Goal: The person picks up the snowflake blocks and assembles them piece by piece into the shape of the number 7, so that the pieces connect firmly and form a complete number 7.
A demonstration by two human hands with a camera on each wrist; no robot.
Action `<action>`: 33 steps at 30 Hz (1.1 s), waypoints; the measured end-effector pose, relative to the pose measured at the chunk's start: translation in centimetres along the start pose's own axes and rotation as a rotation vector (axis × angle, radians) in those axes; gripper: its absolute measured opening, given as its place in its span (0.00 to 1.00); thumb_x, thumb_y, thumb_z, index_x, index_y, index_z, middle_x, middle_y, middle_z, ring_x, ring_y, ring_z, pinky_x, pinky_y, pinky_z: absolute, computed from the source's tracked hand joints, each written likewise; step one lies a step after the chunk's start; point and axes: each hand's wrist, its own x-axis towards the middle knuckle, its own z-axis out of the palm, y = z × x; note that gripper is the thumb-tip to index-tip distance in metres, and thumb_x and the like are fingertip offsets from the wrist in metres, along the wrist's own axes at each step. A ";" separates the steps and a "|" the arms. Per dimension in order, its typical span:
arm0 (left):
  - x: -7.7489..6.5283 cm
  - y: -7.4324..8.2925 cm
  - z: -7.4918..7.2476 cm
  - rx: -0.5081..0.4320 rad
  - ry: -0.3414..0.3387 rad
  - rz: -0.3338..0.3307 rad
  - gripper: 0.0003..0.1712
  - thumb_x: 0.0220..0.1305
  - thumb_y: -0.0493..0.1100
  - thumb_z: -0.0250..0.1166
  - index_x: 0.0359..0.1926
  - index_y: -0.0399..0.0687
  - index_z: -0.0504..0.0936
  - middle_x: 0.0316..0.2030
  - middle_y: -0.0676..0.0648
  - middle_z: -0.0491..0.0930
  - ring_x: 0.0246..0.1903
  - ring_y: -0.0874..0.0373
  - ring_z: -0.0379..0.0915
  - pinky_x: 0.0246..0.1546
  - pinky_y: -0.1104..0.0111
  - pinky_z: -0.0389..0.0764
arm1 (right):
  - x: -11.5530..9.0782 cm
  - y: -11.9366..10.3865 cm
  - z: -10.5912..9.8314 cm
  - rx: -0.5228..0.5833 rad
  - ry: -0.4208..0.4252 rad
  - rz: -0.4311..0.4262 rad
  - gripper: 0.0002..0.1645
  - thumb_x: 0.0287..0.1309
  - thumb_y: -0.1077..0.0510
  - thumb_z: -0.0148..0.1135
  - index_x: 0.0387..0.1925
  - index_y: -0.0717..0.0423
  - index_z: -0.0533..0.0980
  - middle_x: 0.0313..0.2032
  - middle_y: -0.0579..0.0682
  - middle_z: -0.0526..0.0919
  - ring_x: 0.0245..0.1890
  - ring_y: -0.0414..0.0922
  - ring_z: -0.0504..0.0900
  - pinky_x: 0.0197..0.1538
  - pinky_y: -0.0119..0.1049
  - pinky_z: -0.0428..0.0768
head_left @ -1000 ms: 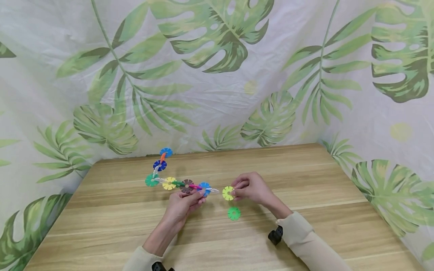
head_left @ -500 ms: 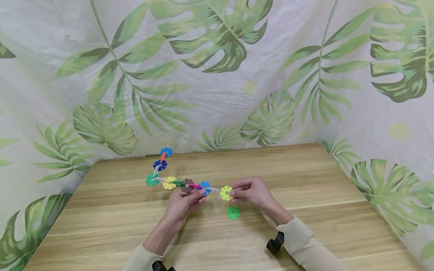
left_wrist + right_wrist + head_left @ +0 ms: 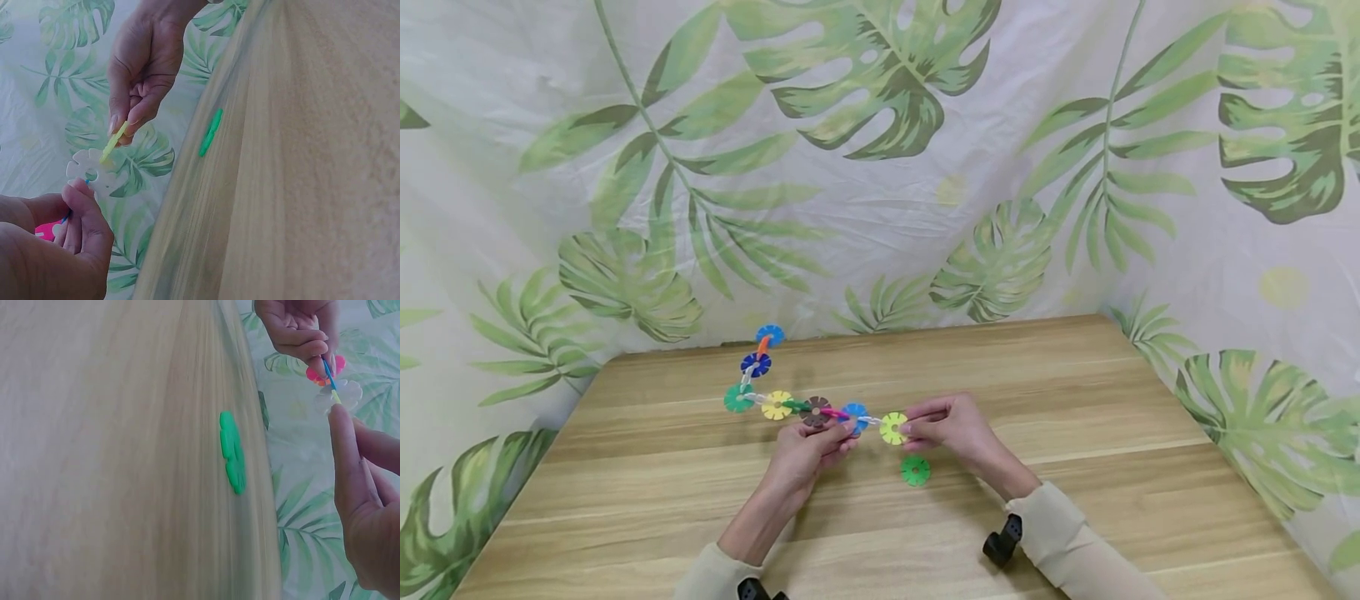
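Observation:
My left hand (image 3: 805,458) pinches the blue slotted disc (image 3: 856,412) near the right end of a bent chain of interlocking plastic discs. In the chain, a brown disc (image 3: 808,407), a yellow disc (image 3: 771,407) and a teal disc (image 3: 734,403) run leftward, with small edge-on discs between them. A white disc (image 3: 77,165) sticks out beyond the blue one. My right hand (image 3: 961,433) holds a yellow-green disc (image 3: 886,423) between thumb and fingers. Its edge meets the white disc's rim in the left wrist view; how deep the slots engage I cannot tell.
A loose bright green disc (image 3: 909,475) lies on the wooden table (image 3: 1120,392) just below the right hand. The chain's far end, with a dark blue disc (image 3: 751,360) and a light blue disc (image 3: 775,332), reaches toward the back edge. Leaf-patterned cloth (image 3: 880,217) hangs behind.
My right hand has moved left, bringing the yellow-green disc from a small gap up to the white disc at the chain's end. The left hand and chain stay almost still.

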 end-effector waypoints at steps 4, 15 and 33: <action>-0.1 0.1 0.0 -0.001 0.005 0.000 0.08 0.70 0.36 0.70 0.46 0.35 0.84 0.34 0.49 0.90 0.32 0.64 0.85 0.42 0.72 0.91 | 0.0 0.0 0.2 0.004 -0.002 0.005 0.17 0.60 0.71 0.72 0.50 0.77 0.81 0.35 0.58 0.92 0.29 0.46 0.92 0.46 0.48 0.93; -0.1 0.1 0.2 0.021 -0.002 0.014 0.03 0.68 0.32 0.70 0.40 0.34 0.84 0.29 0.50 0.88 0.28 0.64 0.80 0.32 0.77 0.86 | -0.1 0.1 0.2 -0.006 -0.002 0.020 0.15 0.60 0.71 0.72 0.47 0.77 0.81 0.32 0.55 0.92 0.27 0.43 0.91 0.40 0.37 0.93; -0.2 -0.3 1.2 0.089 0.022 0.012 0.05 0.67 0.33 0.71 0.34 0.37 0.83 0.27 0.49 0.87 0.26 0.64 0.76 0.26 0.77 0.80 | 0.0 0.1 -0.1 0.002 0.008 0.068 0.13 0.61 0.71 0.71 0.47 0.75 0.82 0.30 0.51 0.90 0.25 0.41 0.90 0.37 0.33 0.92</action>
